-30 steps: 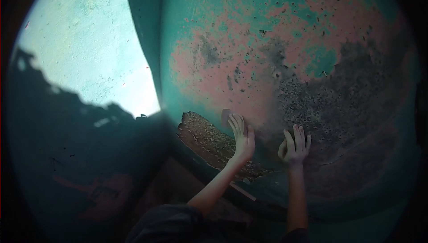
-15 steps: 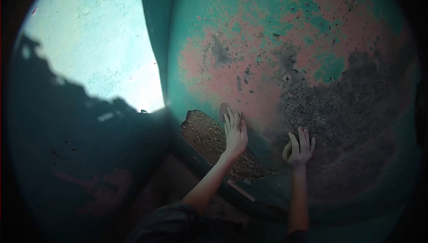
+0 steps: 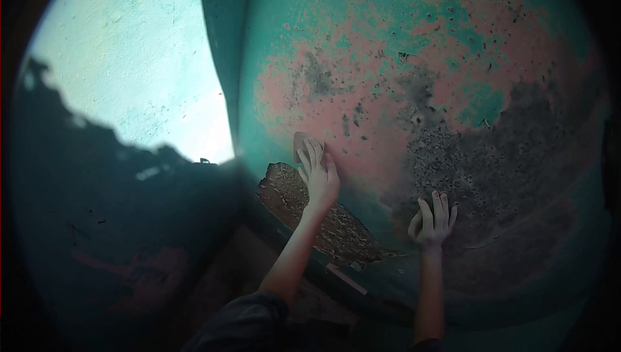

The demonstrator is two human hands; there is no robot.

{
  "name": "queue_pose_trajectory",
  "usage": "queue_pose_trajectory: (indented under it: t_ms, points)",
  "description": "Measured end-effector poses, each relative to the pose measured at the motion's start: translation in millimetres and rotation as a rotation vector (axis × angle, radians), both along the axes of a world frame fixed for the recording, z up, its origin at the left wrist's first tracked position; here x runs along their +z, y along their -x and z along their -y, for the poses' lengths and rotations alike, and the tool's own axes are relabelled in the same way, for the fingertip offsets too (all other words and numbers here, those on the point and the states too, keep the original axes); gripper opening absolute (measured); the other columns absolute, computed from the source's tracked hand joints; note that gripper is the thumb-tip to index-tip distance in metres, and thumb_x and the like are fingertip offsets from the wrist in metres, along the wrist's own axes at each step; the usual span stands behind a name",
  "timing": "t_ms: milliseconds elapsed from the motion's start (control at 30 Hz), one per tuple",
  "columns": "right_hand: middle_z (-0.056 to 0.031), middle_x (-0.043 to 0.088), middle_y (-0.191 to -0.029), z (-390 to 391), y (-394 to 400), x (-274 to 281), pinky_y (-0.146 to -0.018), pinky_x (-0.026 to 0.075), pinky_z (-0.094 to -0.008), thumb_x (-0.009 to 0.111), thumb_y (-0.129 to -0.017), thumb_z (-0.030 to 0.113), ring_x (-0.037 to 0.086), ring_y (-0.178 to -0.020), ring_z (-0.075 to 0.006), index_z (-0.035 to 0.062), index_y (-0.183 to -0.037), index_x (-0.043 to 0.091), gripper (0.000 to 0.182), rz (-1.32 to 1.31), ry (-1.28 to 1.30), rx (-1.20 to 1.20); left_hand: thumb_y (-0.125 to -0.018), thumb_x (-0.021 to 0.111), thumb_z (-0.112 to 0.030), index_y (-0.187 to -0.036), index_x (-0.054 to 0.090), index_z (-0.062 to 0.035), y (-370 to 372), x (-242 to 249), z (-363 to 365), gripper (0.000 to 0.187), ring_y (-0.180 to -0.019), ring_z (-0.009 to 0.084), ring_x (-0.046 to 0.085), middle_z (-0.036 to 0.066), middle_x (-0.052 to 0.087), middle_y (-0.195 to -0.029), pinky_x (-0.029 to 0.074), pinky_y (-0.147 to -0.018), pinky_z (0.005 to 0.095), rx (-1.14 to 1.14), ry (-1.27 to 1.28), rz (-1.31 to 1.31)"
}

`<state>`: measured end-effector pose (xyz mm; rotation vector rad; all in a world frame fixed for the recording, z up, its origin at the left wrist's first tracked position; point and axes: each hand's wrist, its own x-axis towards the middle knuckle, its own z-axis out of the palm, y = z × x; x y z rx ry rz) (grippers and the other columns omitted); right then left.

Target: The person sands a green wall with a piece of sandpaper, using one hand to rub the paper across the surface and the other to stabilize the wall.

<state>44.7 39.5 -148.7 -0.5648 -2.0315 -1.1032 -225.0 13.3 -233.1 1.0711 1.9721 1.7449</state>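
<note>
My left hand (image 3: 318,174) lies against the curved, worn surface (image 3: 369,122) with its fingers over a small, thin brownish pad (image 3: 300,145), pressing it flat. The surface is green with pink and dark grey patches. Just below that hand is a rough brown patch (image 3: 343,232) with a jagged edge. Farther right, my right hand (image 3: 433,221) rests with spread fingers at the lower border of the grey pitted area (image 3: 446,158), and nothing shows in it.
On the left stands a pale wall (image 3: 142,54), brightly lit above and in shadow below. A dark vertical gap divides it from the curved surface. A pale strip (image 3: 347,279) lies near the surface's lower edge.
My left hand has moved left and slightly up across the surface with the pad under its fingers. My right hand has stayed nearly in place.
</note>
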Motion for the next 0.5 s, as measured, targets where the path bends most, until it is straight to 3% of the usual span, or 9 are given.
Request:
queue_pose_trajectory:
  t_ms: [100,200,267,433,500]
  points:
    - [-0.0110,0.064,-0.134,0,0,-1,-0.121,0.026,-0.0503,0.057,-0.087,0.014,0.056,-0.132,-0.0307,0.0157,-0.113,0.072,0.029,-0.007,-0.006,0.003,-0.110,0.032,-0.035,-0.163,0.010,-0.0134,-23,-8,10,0.062,-0.154,0.0462,-0.002,0.013,0.005,-0.170,0.004,-0.118,0.0676,0.025,0.019,-0.005]
    - [-0.0111,0.064,-0.134,-1,-1,-2,-0.121,0.026,-0.0507,0.057,-0.088,0.014,0.057,-0.132,-0.0306,0.0160,-0.113,0.072,0.030,-0.004,-0.012,0.002,-0.109,0.034,-0.033,-0.163,0.012,-0.0132,-61,-29,29,0.062,-0.154,0.0475,-0.001,0.013,0.006,-0.170,0.007,-0.118,0.0674,-0.142,0.110,-0.049]
    - [-0.0110,0.064,-0.134,-1,-3,-1,-0.121,0.026,-0.0508,0.057,-0.088,0.015,0.057,-0.132,-0.0305,0.0162,-0.114,0.072,0.030,0.007,-0.012,-0.003,-0.108,0.037,-0.032,-0.163,0.013,-0.0139,-65,-39,25,0.062,-0.153,0.0482,0.000,0.015,0.008,-0.170,0.009,-0.117,0.0682,-0.110,0.055,-0.220]
    - [-0.0106,0.065,-0.133,0,-2,-1,-0.120,0.027,-0.0514,0.056,-0.087,0.014,0.057,-0.131,-0.0307,0.0163,-0.114,0.072,0.031,0.007,-0.006,-0.005,-0.109,0.035,-0.031,-0.163,0.014,-0.0106,-28,-25,13,0.061,-0.153,0.0484,0.004,0.017,0.008,-0.169,0.010,-0.119,0.0657,-0.117,0.089,-0.114]
    - [-0.0105,0.065,-0.133,-1,-3,-2,-0.120,0.027,-0.0516,0.056,-0.087,0.014,0.057,-0.131,-0.0307,0.0163,-0.114,0.072,0.031,0.006,-0.006,-0.004,-0.109,0.035,-0.032,-0.162,0.015,-0.0093,1,-15,-1,0.061,-0.153,0.0477,0.005,0.017,0.008,-0.169,0.012,-0.120,0.0627,0.029,-0.105,-0.042]
